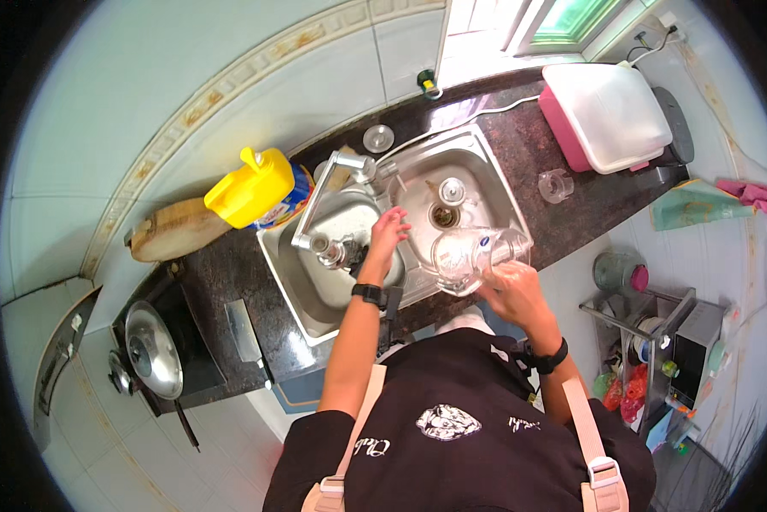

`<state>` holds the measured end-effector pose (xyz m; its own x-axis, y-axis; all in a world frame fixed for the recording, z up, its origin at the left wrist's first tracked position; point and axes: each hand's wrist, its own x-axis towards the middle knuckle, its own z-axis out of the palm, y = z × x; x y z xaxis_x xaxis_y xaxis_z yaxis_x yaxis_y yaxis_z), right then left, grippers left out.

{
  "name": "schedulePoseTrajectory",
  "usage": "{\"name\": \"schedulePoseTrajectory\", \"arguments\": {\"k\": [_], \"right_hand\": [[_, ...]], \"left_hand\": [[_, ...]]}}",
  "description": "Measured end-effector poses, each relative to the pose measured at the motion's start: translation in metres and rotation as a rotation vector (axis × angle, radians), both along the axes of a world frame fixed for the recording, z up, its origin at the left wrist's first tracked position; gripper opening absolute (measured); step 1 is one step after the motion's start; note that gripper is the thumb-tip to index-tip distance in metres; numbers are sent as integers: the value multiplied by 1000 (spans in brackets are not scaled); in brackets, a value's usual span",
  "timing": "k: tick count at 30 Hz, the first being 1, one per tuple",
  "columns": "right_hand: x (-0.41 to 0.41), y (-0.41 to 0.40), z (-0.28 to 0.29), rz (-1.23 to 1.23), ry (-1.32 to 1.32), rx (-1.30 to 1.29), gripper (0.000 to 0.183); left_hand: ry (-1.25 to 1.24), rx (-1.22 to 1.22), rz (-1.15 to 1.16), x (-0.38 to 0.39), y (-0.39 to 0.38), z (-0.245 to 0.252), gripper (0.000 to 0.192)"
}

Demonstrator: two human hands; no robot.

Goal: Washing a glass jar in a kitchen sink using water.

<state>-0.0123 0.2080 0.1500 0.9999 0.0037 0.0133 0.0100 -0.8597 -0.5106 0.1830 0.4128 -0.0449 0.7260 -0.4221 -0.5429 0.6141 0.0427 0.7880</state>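
Note:
My right hand [514, 294] grips the handle side of a clear glass pitcher [463, 253], which lies tilted over the near edge of the right sink basin [502, 192]. Above the divider between the two basins is my left hand [388, 238], its fingers apart and nothing in them. The faucet [319, 208] reaches over the left basin [294, 275], its spray head just left of my left hand. A small clear lid or dish [452, 191] rests in the right basin beside the drain [444, 216].
Behind the sink sit a round clear lid [378, 138] and a yellow plastic container [255, 189]. A clear cup [555, 185] and a pink bin with a white lid [607, 118] stand right. On the left are a cleaver [244, 333], a round wooden board [179, 230] and a lidded pan [154, 350].

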Motion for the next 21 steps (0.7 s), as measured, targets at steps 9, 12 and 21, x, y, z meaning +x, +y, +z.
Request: {"name": "schedulePoseTrajectory", "arguments": {"k": [9,12,21], "right_hand": [[-32,-51,9,-109,-58,99,21],[-33,-72,4,-120,-83,123,22],[-18,-98,-22,-208,22,302,19]], "left_hand": [[0,83,308,30,-61,-44,28],[3,52,255,27,-67,-40,24],[-60,130,276,16,-64,-3,28]]}}
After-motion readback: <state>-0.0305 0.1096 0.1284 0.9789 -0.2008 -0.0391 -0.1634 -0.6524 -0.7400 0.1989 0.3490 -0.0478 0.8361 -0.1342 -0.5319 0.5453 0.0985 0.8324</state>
